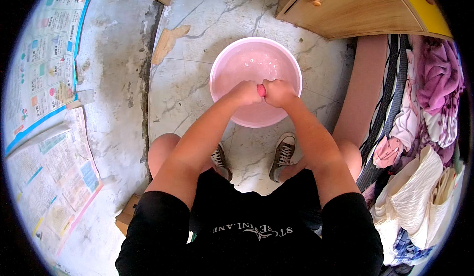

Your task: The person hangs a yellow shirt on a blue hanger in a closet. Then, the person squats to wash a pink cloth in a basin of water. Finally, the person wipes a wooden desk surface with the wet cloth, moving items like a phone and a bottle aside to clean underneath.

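A round pink basin (255, 122) with a pale rim stands on the floor between my feet and the cabinet. Clear water (248, 59) glints inside it. Above the near half of the basin, my left hand (246, 92) and my right hand (278, 91) are both clenched, side by side. Both fists grip one pinkish-red item, probably a cloth (261, 90); only a short piece of it shows in the gap between them. The rest is hidden inside my fingers.
A wooden cabinet (355, 7) stands at the back right. Along the right is a bed edge (364, 87) with heaped clothes (440, 76) and a cream cloth bag (411, 194). Posters (48, 53) cover the left wall. A cardboard box (127, 215) sits by my left side.
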A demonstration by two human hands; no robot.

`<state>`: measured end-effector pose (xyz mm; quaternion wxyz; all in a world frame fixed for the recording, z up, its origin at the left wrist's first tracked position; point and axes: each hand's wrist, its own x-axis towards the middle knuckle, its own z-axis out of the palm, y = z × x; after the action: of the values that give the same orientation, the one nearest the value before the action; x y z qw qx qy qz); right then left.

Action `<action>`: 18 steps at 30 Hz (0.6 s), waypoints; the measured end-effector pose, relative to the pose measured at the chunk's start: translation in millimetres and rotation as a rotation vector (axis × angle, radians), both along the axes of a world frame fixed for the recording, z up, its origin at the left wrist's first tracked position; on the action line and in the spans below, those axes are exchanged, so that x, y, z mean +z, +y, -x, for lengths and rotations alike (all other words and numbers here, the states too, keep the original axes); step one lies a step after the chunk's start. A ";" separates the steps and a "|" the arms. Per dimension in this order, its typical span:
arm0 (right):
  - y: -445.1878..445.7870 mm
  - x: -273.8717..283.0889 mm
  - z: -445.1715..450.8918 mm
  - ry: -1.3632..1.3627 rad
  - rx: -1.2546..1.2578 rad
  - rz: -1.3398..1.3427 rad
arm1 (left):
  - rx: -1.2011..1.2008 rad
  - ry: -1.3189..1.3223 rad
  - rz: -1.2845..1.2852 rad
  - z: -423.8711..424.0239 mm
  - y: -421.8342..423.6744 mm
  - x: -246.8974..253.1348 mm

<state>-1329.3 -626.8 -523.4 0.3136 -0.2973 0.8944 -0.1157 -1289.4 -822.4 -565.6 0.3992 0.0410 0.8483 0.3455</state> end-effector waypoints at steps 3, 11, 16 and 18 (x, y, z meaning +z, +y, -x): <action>15.3 -27.2 -4.1 -0.260 -0.118 0.177 | -0.127 0.308 0.118 -2.0 14.5 8.8; 14.8 -26.1 -1.4 -0.620 -0.278 0.253 | -0.305 0.436 0.178 5.1 5.4 41.7; 10.1 30.1 -10.9 -0.364 -0.271 0.294 | -0.276 0.513 0.238 0.8 -2.6 90.8; -3.0 86.2 -14.1 -0.259 -0.220 0.353 | -0.224 0.459 0.274 -5.9 -24.5 131.9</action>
<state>-1315.2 -629.8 -437.1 0.3541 -0.2309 0.8397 -0.3408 -1283.5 -846.9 -433.7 0.2340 0.1572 0.9455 0.1631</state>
